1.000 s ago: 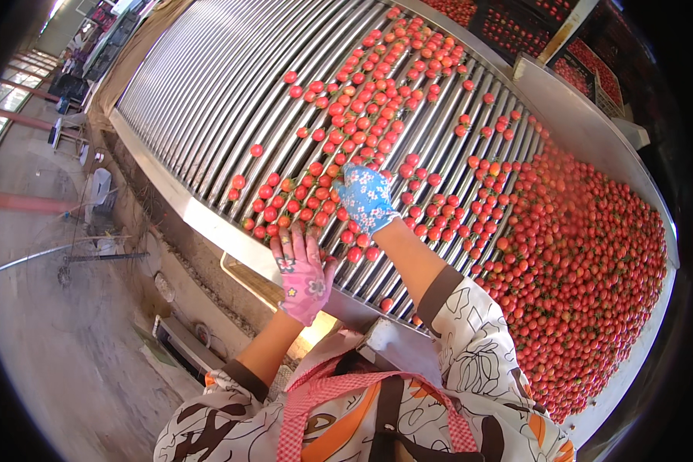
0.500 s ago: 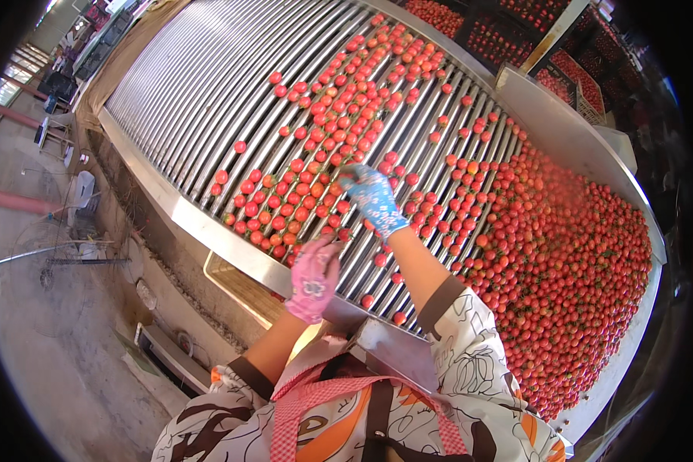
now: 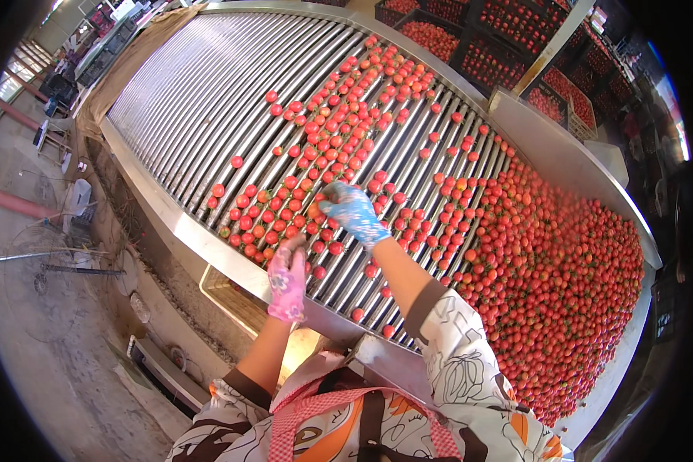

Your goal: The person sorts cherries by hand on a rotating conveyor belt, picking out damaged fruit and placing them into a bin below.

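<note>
Many small red tomatoes (image 3: 337,142) lie in the grooves of a metal roller conveyor (image 3: 208,100). My right hand (image 3: 353,212), in a blue patterned glove, reaches over the rollers. Its thumb and fingers close on an orange-red tomato (image 3: 314,209) at the edge of the cluster. Nearer the conveyor's front rim is my left hand (image 3: 287,281), in a pink flowered glove. Its fingers are curled together beside the lowest tomatoes of the cluster, and whatever they may hold is hidden.
To the right, a large heap of tomatoes (image 3: 562,285) fills a metal trough (image 3: 577,146). Dark crates (image 3: 508,46) of tomatoes are stacked behind. A pale crate (image 3: 231,296) sits below the front rim (image 3: 173,219). A concrete floor (image 3: 46,331) lies to the left.
Both hands have shifted left; the right has also come nearer, with the orange-red tomato moving along at its fingertips. The whole view has tilted slightly, showing more crates at the back.
</note>
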Tool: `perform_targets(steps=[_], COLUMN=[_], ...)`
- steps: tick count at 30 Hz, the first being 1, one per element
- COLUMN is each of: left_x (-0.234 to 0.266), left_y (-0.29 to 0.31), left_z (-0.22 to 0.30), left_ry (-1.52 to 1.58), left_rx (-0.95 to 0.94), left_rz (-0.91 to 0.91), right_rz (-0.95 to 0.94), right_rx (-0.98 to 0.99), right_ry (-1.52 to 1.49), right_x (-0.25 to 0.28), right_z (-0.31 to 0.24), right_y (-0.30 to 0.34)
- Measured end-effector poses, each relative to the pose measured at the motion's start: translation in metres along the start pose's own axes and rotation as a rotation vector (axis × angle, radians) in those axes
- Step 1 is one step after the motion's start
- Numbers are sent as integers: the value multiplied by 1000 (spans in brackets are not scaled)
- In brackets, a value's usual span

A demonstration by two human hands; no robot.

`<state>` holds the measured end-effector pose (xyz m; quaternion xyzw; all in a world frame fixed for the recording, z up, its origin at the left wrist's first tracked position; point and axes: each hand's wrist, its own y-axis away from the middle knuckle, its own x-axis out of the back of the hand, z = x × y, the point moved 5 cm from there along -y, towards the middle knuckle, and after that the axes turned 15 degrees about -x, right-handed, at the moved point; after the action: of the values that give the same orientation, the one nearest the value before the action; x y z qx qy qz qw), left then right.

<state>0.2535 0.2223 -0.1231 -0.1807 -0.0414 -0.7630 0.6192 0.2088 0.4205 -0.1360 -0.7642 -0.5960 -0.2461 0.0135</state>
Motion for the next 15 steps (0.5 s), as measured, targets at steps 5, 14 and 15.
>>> perform_targets(steps=[5, 14, 15], left_x=[-12, -80, -80], left_y=[-40, -35, -34], left_z=[1, 25, 23], left_ry=[114, 450, 485], left_rx=[19, -72, -46], left_rz=[-67, -366, -369], right_rz=[-314, -435, -431], right_rx=[-377, -269, -250], right_ry=[-1194, -1248, -1185], right_x=[9, 15, 16], right_z=[49, 60, 57], right_y=[37, 77, 79])
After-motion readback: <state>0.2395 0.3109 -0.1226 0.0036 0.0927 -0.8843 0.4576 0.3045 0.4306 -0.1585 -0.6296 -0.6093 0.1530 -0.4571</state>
